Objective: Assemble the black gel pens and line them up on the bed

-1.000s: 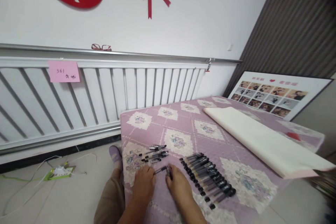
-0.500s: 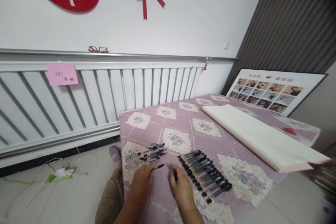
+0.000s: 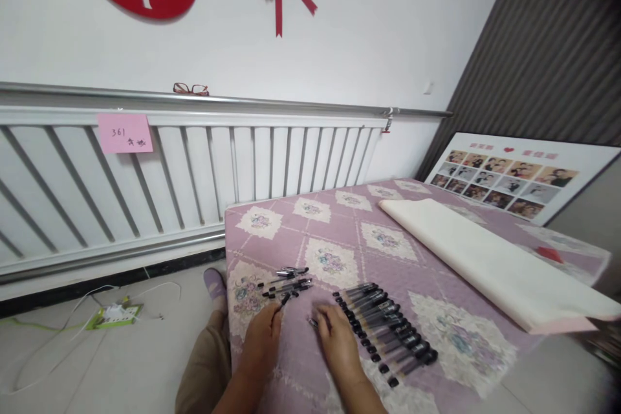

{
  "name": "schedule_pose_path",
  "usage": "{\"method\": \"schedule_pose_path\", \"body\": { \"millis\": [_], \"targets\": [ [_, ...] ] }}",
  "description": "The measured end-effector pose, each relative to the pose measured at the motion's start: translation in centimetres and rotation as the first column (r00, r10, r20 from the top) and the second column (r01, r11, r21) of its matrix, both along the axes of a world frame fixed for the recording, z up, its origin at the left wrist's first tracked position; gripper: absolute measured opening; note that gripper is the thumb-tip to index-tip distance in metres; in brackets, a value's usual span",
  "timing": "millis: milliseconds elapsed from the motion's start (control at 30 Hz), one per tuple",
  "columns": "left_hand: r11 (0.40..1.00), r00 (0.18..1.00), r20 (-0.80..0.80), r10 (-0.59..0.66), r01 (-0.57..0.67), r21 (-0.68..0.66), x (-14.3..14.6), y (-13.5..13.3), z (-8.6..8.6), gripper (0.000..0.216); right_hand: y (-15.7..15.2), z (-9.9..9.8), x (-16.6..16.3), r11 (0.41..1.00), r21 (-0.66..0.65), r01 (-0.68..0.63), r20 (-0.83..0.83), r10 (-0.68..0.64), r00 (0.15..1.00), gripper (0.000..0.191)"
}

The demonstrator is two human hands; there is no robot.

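My left hand (image 3: 263, 334) is closed, with a slim black pen (image 3: 286, 301) sticking out past the fingertips. My right hand (image 3: 336, 339) is curled a little to the right of it, pinching a small dark piece with a shiny tip (image 3: 313, 322); the fingers cover most of it. Just beyond my left hand lies a small loose group of pens (image 3: 290, 284). To the right of my right hand, a row of black-capped pens (image 3: 383, 323) lies side by side on the purple flowered cover (image 3: 295, 362).
A large cream sheet (image 3: 475, 259) lies across the right side of the bed, near a small red item (image 3: 550, 254). Behind it leans a photo board (image 3: 514, 181). A white radiator (image 3: 262, 168) runs along the wall. A power strip (image 3: 114, 317) and cables lie on the floor.
The pen in my left hand now points up and away, where it pointed rightward before. My hands stay close together, and the whole view has shifted slightly.
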State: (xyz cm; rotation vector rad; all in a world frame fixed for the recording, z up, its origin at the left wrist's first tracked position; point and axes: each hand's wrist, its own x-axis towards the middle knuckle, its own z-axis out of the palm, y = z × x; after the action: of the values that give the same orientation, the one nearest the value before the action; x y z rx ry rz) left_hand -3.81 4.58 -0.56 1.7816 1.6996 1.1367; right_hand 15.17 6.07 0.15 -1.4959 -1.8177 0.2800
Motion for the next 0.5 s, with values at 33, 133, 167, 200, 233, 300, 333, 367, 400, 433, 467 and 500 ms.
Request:
{"method": "schedule_pose_path", "body": {
  "millis": [33,133,167,200,233,300,333,367,400,433,467,500],
  "targets": [
    [1.000,1.000,0.021,0.007,-0.007,-0.001,0.0,0.1,-0.1,0.032,0.8,0.2,-0.1,1.000,-0.003,0.003,0.012,-0.003,1.000,0.023],
    [1.000,0.999,0.041,0.008,-0.007,-0.012,0.0,0.2,-0.3,0.035,3.7,1.0,-0.4,1.000,-0.022,0.012,0.052,-0.010,0.999,0.026],
    [1.000,0.999,0.039,0.007,-0.006,-0.014,0.0,0.3,-0.3,0.035,4.8,1.2,-0.5,0.999,-0.031,0.012,0.059,-0.010,0.998,0.026],
    [1.000,0.999,0.035,0.007,-0.006,-0.012,0.0,0.3,-0.4,0.035,5.8,1.4,-0.6,0.999,-0.041,0.014,0.066,-0.012,0.998,0.027],
    [1.000,0.999,0.031,0.008,-0.007,-0.006,0.0,0.4,-0.4,0.035,6.7,1.6,-0.6,0.999,-0.052,0.016,0.073,-0.013,0.997,0.027],
    [1.000,1.000,0.026,0.018,-0.018,0.008,0.0,0.5,-0.3,0.034,8.3,1.6,-0.7,0.996,-0.081,0.029,0.089,-0.022,0.996,0.027],
    [1.000,1.000,0.023,0.020,-0.020,0.011,0.0,0.5,-0.3,0.033,8.9,1.5,-0.8,0.994,-0.098,0.038,0.096,-0.028,0.995,0.027],
    [1.000,1.000,0.020,0.021,-0.021,0.010,0.0,0.5,-0.3,0.033,9.4,1.4,-0.8,0.992,-0.116,0.047,0.100,-0.036,0.994,0.026],
    [1.000,1.000,0.016,0.022,-0.022,0.005,0.0,0.6,-0.3,0.033,9.8,1.3,-0.8,0.990,-0.133,0.055,0.102,-0.042,0.994,0.026],
    [1.000,1.000,0.013,0.019,-0.019,-0.001,0.0,0.6,-0.3,0.033,10.2,1.2,-0.8,0.987,-0.148,0.059,0.102,-0.044,0.994,0.025],
    [1.000,1.000,0.009,0.010,-0.010,-0.007,0.0,0.7,-0.2,0.034,10.4,1.0,-0.8,0.985,-0.163,0.059,0.098,-0.043,0.994,0.024],
    [1.000,1.000,0.005,-0.003,0.003,-0.010,0.0,0.7,-0.2,0.035,10.5,0.9,-0.8,0.983,-0.175,0.055,0.091,-0.040,0.995,0.023]
  ]
}}
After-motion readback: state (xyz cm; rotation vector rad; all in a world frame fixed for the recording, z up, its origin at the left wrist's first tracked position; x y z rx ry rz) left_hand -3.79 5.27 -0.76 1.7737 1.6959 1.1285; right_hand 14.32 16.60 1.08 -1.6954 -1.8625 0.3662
